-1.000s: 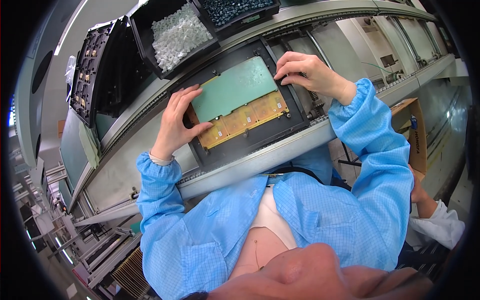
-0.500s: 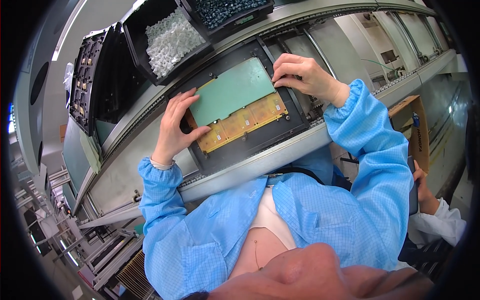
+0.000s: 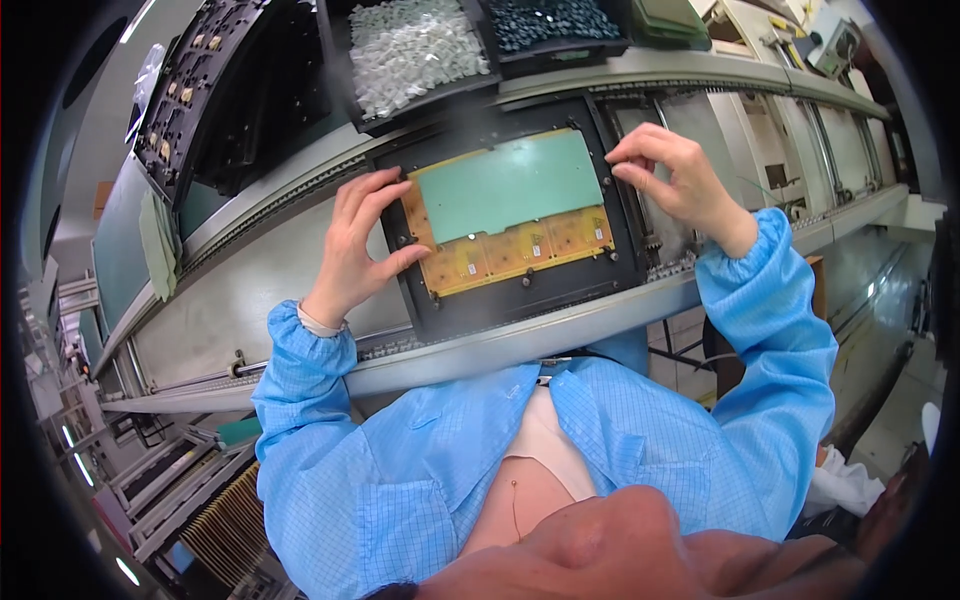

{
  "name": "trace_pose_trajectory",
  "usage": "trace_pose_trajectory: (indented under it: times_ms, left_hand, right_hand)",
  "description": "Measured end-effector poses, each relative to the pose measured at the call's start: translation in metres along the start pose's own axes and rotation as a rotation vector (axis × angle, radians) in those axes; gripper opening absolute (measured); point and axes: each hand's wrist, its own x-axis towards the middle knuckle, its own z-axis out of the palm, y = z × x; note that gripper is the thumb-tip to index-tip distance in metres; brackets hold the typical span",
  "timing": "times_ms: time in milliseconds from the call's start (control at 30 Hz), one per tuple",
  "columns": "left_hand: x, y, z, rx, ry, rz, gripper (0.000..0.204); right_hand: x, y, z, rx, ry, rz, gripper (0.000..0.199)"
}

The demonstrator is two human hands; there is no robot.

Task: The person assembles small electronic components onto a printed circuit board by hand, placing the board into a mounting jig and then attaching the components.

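Note:
A flat green plate (image 3: pixel 505 185) lies over the upper part of an amber circuit board panel (image 3: pixel 520 250). The panel sits in a black carrier frame (image 3: pixel 480 307) with small dark posts around its edge. My left hand (image 3: pixel 350 240) is at the panel's left side, fingers and thumb spread apart, tips near or on the frame's left edge; exact contact is unclear. Above the frame's right edge, beyond the green plate, is my right hand (image 3: pixel 690 185), with bent fingers and the thumb slightly apart. I see nothing held in it.
The carrier rests across conveyor rails (image 3: pixel 520 338). Behind it stand a black bin of white small parts (image 3: pixel 415 55) and a bin of dark blue parts (image 3: pixel 550 22). A black tray (image 3: pixel 185 85) leans at the far left. Another person's white sleeve (image 3: pixel 845 485) shows at the lower right.
My right hand has come off the green plate's right corner and moved right. My left fingers have drawn back from the plate's left edge. The whole view has turned slightly.

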Motion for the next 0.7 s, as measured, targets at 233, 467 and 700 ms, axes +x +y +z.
trace_pose_trajectory:
  times_ms: [233, 467, 700]
  left_hand:
    - [-0.015, 0.001, 0.001, -0.171, 0.110, -0.152, 0.060]
    - [-0.035, -0.010, 0.001, -0.626, 0.197, -0.560, 0.045]
    - [-0.047, -0.022, 0.006, -0.905, 0.192, -0.653, 0.041]
  right_hand:
    - [0.024, -0.039, 0.017, -0.300, -0.051, -0.179, 0.026]
    - [0.045, -0.063, 0.043, -0.408, -0.157, -0.249, 0.029]
    - [0.060, -0.092, 0.069, -0.415, -0.250, -0.310, 0.026]
